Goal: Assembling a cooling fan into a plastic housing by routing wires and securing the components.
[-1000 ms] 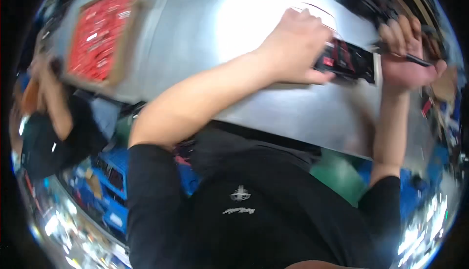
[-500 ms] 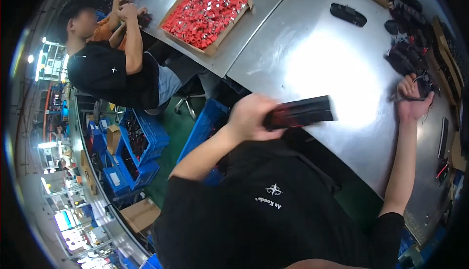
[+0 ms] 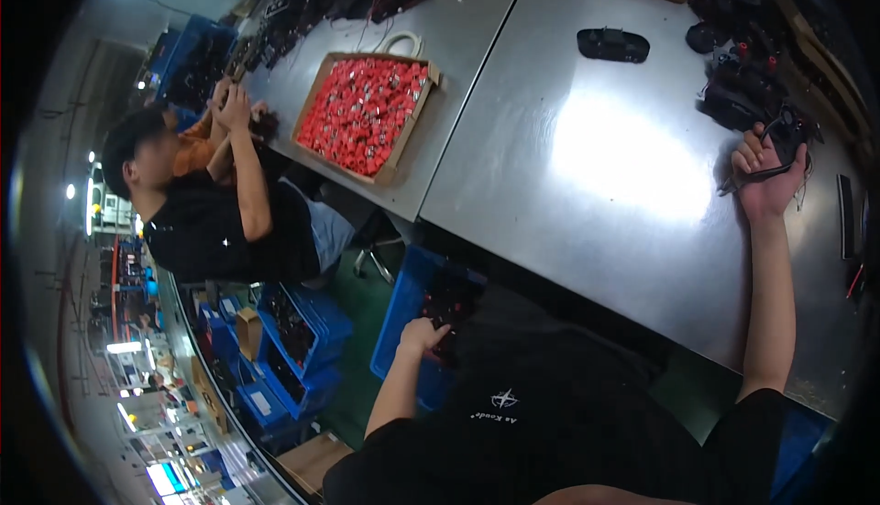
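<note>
My left hand [image 3: 423,334] is down at the blue crate [image 3: 390,333] below the table's edge, its fingers curled over dark parts [image 3: 449,303] with bits of red. Whatever those fingers grip blends into the dark contents. On the right side of the metal table, my right hand [image 3: 766,175] lies palm up, fingers bent around a black plastic part [image 3: 779,152] with a loop and thin wires. Just beyond it is a pile of similar black parts [image 3: 729,102]. A single black housing [image 3: 612,45] sits apart on the table.
A cardboard tray of small red pieces [image 3: 362,115] stands at the far left, near a white ring [image 3: 401,43]. A co-worker in black [image 3: 229,230] sits at the left. Stacked blue crates [image 3: 307,331] stand on the floor. A dark strip [image 3: 845,216] lies at the right.
My left hand has gone down and left from the table's front edge into the blue crate; the black-and-red device it held is no longer distinguishable. My right hand stays by the pile. The view has shifted.
</note>
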Motion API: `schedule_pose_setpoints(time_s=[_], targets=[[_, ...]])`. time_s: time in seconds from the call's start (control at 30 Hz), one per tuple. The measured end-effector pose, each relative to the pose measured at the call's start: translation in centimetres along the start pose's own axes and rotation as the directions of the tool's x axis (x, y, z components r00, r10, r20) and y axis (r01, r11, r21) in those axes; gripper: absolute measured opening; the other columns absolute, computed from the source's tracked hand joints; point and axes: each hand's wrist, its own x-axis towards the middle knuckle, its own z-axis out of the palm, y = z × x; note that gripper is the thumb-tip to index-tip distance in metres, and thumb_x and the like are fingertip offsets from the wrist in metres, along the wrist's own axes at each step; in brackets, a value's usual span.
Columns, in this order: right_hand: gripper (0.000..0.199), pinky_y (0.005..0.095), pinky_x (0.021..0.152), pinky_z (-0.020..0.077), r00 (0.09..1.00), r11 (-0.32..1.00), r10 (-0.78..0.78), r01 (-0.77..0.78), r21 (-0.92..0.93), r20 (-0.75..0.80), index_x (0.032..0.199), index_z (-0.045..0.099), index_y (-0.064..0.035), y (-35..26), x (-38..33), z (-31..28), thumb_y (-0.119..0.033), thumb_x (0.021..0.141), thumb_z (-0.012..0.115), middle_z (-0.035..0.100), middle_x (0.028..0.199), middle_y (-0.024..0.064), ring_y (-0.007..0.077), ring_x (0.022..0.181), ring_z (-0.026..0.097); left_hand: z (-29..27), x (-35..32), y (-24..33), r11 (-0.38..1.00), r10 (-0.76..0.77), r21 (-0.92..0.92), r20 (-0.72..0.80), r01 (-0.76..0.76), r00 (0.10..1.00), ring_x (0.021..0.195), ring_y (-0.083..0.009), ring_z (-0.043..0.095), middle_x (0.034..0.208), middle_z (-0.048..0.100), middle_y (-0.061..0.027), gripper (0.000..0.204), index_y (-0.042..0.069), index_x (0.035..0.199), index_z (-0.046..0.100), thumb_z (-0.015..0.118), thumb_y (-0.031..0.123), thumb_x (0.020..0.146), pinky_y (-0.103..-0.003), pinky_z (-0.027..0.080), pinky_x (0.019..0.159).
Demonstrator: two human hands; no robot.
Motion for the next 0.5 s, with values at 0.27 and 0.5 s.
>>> schedule_pose_setpoints(time_s=[0.27, 0.5], targets=[[0.072, 0.0249, 0.061, 0.0323, 0.999, 0.998, -0.048, 0.048, -0.039, -0.016, 0.117, 0.051, -0.0005, 0.6, 0.4, 1.0, -0.07, 0.101, 0.041, 0.035, 0.075, -0.001, 0.0104, 0.064, 0.036, -35.4, -8.1, 21.2, 0.069, 0.881, 0.19, -0.472, -0.979, -0.029, 0.078, -0.0208, 0.071, 0.085, 0.072, -0.0072, 0.021, 0.005, 0.098, 0.072, 0.062, 0.002, 0.079, -0.032, 0.056, 0.072], [0.076, 0.025, 0.057, 0.0363, 0.998, 0.997, 0.055, -0.053, 0.046, -0.023, 0.114, 0.057, -0.0039, 0.5, 1.1, 0.9, -0.077, 0.098, 0.042, 0.04, 0.071, -0.0018, 0.0092, 0.06, 0.043, -53.9, 13.8, 38.9, 0.627, 0.699, 0.68, -0.707, -0.379, -0.112, 0.097, -0.0367, 0.068, 0.098, 0.067, -0.0138, 0.01, 0.011, 0.101, 0.064, 0.06, 0.013, 0.092, -0.049, 0.056, 0.077]])
